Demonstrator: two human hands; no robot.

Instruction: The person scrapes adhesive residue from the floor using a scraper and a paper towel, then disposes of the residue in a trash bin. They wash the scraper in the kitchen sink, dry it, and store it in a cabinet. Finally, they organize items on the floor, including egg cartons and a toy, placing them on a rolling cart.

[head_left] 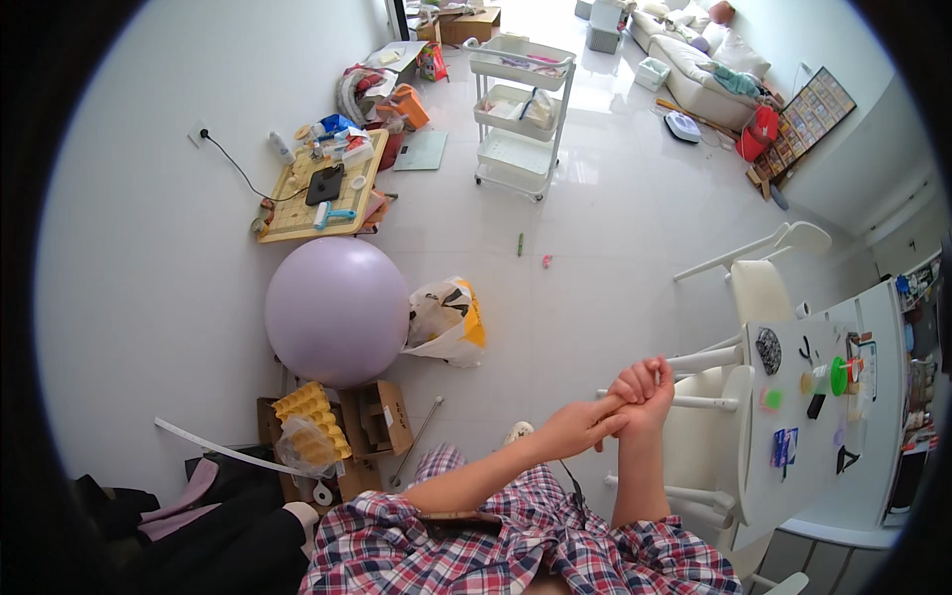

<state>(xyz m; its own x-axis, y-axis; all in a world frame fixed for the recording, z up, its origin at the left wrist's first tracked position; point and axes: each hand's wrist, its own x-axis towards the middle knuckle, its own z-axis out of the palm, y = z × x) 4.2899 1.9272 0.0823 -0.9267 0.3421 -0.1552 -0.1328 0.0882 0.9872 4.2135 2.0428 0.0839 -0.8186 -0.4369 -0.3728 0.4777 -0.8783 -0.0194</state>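
My two hands are together in front of my body, right of the middle. My left hand (585, 426) reaches across from the left and lies against the wrist and heel of my right hand, its fingers closed round them. My right hand (647, 389) is raised, with its fingers curled in toward the palm. No object shows in either hand; the inside of the right hand's curl is partly hidden. Below the hands is my plaid shirt (466, 540), with a dark cord (573, 484) hanging at its front. A white chair (694, 426) stands just right of my hands.
A white table (764, 397) with small tools stands at the right. Ahead is a white three-tier trolley (521, 109). To the left are a purple exercise ball (335, 309), a plastic bag (444, 322), a cardboard box (382, 421) and a low cluttered table (288, 220).
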